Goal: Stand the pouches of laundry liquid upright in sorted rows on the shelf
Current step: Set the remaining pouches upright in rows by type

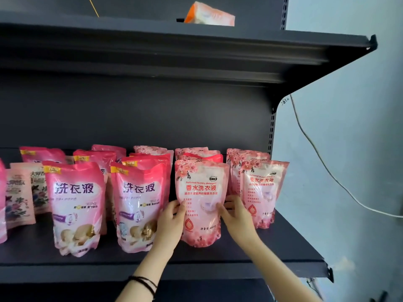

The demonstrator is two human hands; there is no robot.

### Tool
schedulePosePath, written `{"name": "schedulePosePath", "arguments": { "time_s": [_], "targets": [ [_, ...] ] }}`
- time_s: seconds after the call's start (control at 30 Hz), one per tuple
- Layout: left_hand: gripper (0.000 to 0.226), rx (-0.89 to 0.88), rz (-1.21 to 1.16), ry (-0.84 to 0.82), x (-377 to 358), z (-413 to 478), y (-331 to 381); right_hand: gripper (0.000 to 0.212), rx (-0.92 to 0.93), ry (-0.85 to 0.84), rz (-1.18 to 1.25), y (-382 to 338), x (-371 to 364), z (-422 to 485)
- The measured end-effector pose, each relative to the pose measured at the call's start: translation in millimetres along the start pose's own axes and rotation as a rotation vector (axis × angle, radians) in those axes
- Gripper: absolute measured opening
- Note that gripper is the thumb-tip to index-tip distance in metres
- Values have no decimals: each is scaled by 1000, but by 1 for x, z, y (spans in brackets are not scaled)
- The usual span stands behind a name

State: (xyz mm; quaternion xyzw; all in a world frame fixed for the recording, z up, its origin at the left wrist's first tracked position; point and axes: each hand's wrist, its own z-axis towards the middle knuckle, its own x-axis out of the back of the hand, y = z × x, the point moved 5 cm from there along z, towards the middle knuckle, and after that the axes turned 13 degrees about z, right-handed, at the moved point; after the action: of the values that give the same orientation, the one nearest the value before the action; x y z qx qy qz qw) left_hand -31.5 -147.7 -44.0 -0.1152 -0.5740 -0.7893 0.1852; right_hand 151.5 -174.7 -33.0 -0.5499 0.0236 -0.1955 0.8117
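Nearest the camera, two bare forearms reach up from the lower edge, the left one wearing black hair bands (142, 283) at the wrist. The left hand (172, 216) grips the left edge of a pale pink floral pouch (201, 192), with the thumb on its front face and the fingers curled round behind. The right hand (236, 214) holds the opposite edge the same way, thumb laid on the front. This pouch stands upright on the dark grey shelf (207, 257), at the front of the second row from the shelf's right end. Just to its right, a matching pale pouch (262, 192) heads the last row. On its left, close beside the left hand, stands a deep pink pouch (137, 201) with a yellow corner tag, and a second deep pink pouch (75, 205) stands further left. Beyond that, flower-printed pouches (17, 197) stand nearer the back. Behind each front pouch, more pouches of like colour line up toward the dark back panel. Overhead runs the upper shelf (174, 46), with an orange-and-white packet (209, 16) lying on it. A white cable (327, 171) trails down the pale blue wall at the right.
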Motion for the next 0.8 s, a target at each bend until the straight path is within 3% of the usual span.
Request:
{"name": "schedulePosePath", "arguments": {
  "time_s": [0.07, 0.2, 0.33, 0.63, 0.8],
  "targets": [
    [32, 64, -147, 36, -6, 4, -8, 14, -21, 99, 184, 5, -11, -4],
    [3, 58, -297, 127, -10, 2, -8, 23, -69, 258, 363, 5, -10, -7],
    [8, -22, -398, 153, -18, -7, 11, 19, -46, 256, 456, 0, 12, -5],
    [12, -49, -532, 5, -108, -20, 66, 19, 16, 462, 340, 16, 110, 1],
    [11, -82, -483, -59, -140, -31, 64, 16, -52, 354, 262, 44, 129, -2]
  ]
}}
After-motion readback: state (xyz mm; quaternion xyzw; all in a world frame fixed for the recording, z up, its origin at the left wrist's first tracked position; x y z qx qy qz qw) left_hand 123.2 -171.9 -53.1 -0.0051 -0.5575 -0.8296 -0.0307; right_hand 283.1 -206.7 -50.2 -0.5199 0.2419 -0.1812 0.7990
